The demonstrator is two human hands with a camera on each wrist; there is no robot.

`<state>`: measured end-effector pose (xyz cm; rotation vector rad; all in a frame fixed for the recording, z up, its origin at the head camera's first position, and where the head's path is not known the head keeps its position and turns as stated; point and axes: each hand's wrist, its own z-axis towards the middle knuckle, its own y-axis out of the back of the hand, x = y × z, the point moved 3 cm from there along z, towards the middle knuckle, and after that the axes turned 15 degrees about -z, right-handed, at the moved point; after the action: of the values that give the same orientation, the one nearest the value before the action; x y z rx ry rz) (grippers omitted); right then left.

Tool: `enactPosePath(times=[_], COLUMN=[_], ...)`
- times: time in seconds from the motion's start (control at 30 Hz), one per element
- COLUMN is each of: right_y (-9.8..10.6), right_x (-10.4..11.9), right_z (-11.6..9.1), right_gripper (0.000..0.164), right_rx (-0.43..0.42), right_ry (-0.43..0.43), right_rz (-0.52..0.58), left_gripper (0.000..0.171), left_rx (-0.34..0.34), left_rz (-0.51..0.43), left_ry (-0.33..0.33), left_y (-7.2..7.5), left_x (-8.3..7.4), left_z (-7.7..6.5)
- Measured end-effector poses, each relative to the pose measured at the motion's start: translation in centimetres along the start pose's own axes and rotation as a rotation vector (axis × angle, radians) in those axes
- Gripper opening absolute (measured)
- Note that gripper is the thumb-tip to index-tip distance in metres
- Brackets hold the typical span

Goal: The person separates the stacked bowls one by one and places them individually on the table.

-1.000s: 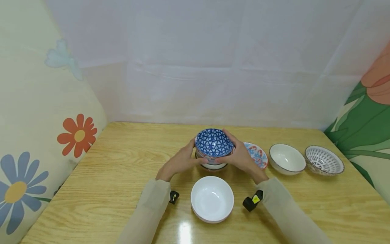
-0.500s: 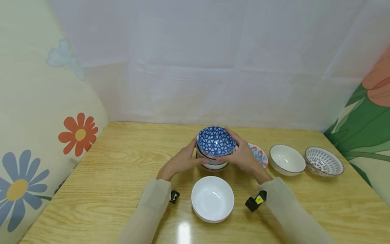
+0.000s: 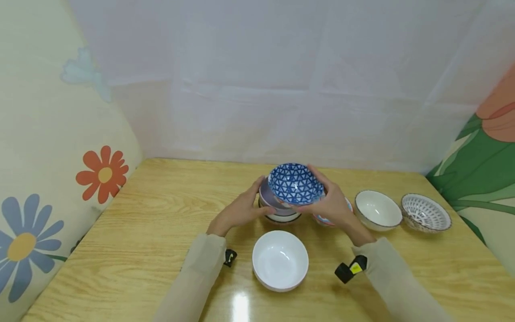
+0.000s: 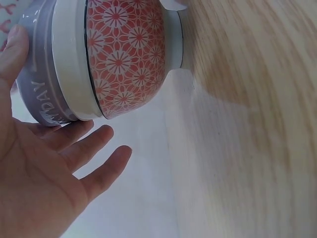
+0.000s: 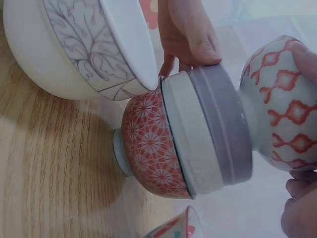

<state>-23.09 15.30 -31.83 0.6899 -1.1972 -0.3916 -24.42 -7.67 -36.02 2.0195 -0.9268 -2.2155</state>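
Observation:
My right hand [image 3: 331,203] holds a small bowl [image 3: 295,184], blue triangle pattern inside and red lattice outside, tilted toward me. The bowl's foot shows in the right wrist view close by the rim of a purple bowl [image 5: 223,119]. That bowl tops a stack, over a cream bowl [image 4: 74,64] and a red bowl with white flowers [image 4: 126,54], which stands on the table. My left hand [image 3: 240,210] grips the purple bowl's left side, thumb at the near side and fingers along the wall. Two of its fingers [image 4: 106,171] spread away from the stack.
A white bowl [image 3: 280,260] with a leaf drawing outside stands in front of the stack. To the right are a red-and-blue patterned dish [image 3: 322,220], partly hidden, a cream bowl [image 3: 378,210] and a grey-patterned bowl [image 3: 427,212]. A white cloth [image 3: 241,89] hangs behind the table.
My right hand has lifted the blue-patterned bowl off the stack and moved it rightward, uncovering the purple bowl. My left hand has stayed at the stack.

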Motion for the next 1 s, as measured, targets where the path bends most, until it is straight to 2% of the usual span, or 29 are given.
enactPosePath(times=[0.37, 0.73, 1.0], right_y=[1.6, 2.8, 3.0], right_x=[0.0, -1.1, -2.3], right_z=[-2.6, -5.3, -6.7], right_gripper=[0.106, 0.106, 0.109], right_rx=[-0.020, -0.088, -0.124], right_ry=[-0.005, -0.001, 0.061], right_rz=[-0.007, 0.004, 0.044], left_gripper=[0.100, 0.100, 0.102], left_rx=[0.005, 0.004, 0.007], left_rz=[0.001, 0.030, 0.025], left_ry=[0.010, -0.016, -0.038], left_y=[-0.1, 0.1, 0.2], left_x=[-0.1, -0.1, 0.2], left_z=[-0.3, 0.4, 0.2])
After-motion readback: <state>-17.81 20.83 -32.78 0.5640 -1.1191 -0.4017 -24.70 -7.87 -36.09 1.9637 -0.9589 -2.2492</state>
